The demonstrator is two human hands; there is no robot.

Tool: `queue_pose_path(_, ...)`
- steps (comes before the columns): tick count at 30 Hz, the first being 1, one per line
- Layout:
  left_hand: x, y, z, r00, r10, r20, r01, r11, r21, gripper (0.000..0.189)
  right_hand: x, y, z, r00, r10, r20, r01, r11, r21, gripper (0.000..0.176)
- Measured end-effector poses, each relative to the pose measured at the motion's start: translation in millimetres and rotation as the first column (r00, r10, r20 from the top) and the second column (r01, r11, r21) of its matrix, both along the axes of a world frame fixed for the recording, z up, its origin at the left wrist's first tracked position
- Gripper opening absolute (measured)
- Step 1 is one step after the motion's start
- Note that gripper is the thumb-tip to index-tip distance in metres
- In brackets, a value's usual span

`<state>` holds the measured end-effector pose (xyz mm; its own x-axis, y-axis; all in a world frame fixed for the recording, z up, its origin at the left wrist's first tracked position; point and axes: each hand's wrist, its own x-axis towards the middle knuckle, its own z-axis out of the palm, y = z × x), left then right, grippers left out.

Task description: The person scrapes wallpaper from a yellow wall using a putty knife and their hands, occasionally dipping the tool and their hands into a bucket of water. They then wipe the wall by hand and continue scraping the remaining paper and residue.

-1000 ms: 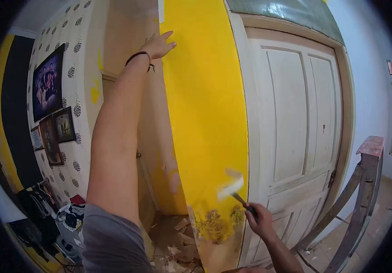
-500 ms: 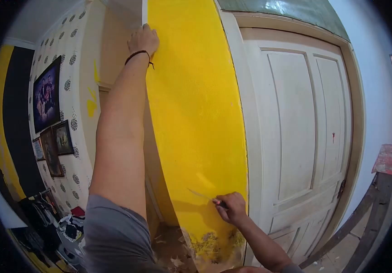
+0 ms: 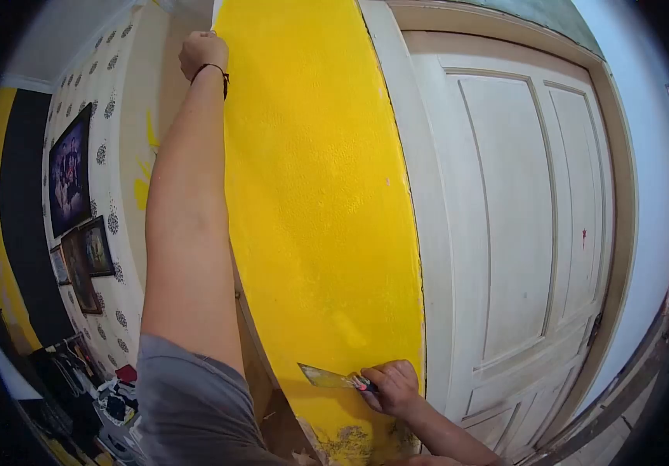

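Observation:
A tall yellow wall strip [image 3: 319, 171] fills the middle of the head view, with dark, flaking patches at its foot. High at its left edge is my left hand [image 3: 203, 54], fingers curled in at the edge; what they hold, if anything, is hidden. A dark bracelet circles that wrist. Low on the strip, my right hand [image 3: 393, 386] grips the dark handle of a putty knife [image 3: 325, 377]. Its flat blade points left, close to the yellow surface; whether it touches cannot be made out.
A pale panelled door [image 3: 505, 217] in its frame stands right of the strip. Framed pictures [image 3: 70, 171] hang on the patterned wall at left, above a pile of clothes [image 3: 117, 400]. Wooden beams [image 3: 622, 396] lean at the lower right.
The view has shifted. My left hand has moved left and up, its fingers now more curled. The putty knife's blade shows broader, and my right hand sits slightly lower.

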<state>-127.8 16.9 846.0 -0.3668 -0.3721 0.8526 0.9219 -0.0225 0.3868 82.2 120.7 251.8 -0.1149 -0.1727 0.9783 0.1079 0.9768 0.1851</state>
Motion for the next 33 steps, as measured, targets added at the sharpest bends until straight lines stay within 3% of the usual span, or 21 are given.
queue_pose_path(5, -1.7, -5.3, 0.9, 0.999, 0.039, 0.024, -0.038, 0.999, -0.033, 0.029, 1.8, -1.9, 0.0, 1.0, 0.002, 0.013, -0.001, 1.0, -0.01, 0.035)
queue_pose_path(11, -28.1, -11.3, 15.0, 1.0, -0.029, -0.003, 0.029, 0.999, -0.022, 0.032, 0.4, -2.2, 1.1, 1.0, -0.009, 0.007, 0.009, 1.0, -0.001, 0.032)
queue_pose_path(14, -30.6, -25.6, 22.1, 0.999, 0.028, -0.032, -0.029, 0.999, -0.033, 0.03, 3.7, -3.7, 4.5, 1.0, -0.011, 0.02, 0.011, 1.0, 0.0, 0.031)
queue_pose_path(16, -27.1, -40.5, 30.1, 0.971, 0.21, -0.115, -0.219, 0.973, -0.071, 0.029, 3.5, -3.7, 3.8, 1.0, -0.005, 0.016, 0.005, 1.0, 0.002, 0.03)
queue_pose_path(19, -37.5, -52.5, 55.6, 0.933, 0.306, -0.191, -0.325, 0.942, -0.083, 0.03, 0.4, 0.2, -1.9, 0.998, -0.055, 0.004, 0.055, 0.998, -0.002, 0.037)
queue_pose_path(22, -13.8, -81.4, 43.7, 0.895, 0.422, -0.146, -0.434, 0.899, -0.057, 0.035, 1.8, -1.0, 1.9, 0.998, -0.061, 0.005, 0.061, 0.998, 0.01, 0.037)
queue_pose_path(27, -39.6, -163.9, 69.9, 0.849, 0.507, -0.148, -0.523, 0.846, -0.103, 0.037, -1.6, 2.1, -3.0, 0.999, -0.044, -0.002, 0.044, 0.999, 0.025, 0.036)
queue_pose_path(28, -51.3, -175.7, 75.0, 0.826, 0.508, -0.245, -0.529, 0.848, -0.026, 0.037, -1.8, 0.2, -0.2, 0.999, -0.032, -0.026, 0.032, 0.999, 0.027, 0.035)
queue_pose_path(29, -48.1, -181.3, 59.6, 0.795, 0.508, -0.332, -0.527, 0.849, 0.039, 0.037, -0.2, -0.2, 1.4, 1.0, -0.022, -0.004, 0.022, 1.0, 0.015, 0.035)
queue_pose_path(30, -43.3, -187.0, 46.2, 0.854, 0.395, -0.339, -0.449, 0.888, -0.097, 0.04, 1.0, 0.3, 2.6, 1.0, -0.023, -0.002, 0.023, 1.0, 0.012, 0.035)
queue_pose_path(31, -48.9, -181.9, 21.9, 0.859, 0.402, -0.318, -0.46, 0.878, -0.131, 0.04, 0.6, -1.1, 2.1, 1.0, -0.02, 0.004, 0.02, 1.0, 0.005, 0.035)
queue_pose_path(33, -56.7, -168.0, -26.1, 0.687, 0.413, -0.598, -0.575, 0.812, -0.098, 0.041, 0.7, -3.1, 2.8, 0.999, -0.034, 0.004, 0.034, 0.999, -0.011, 0.038)
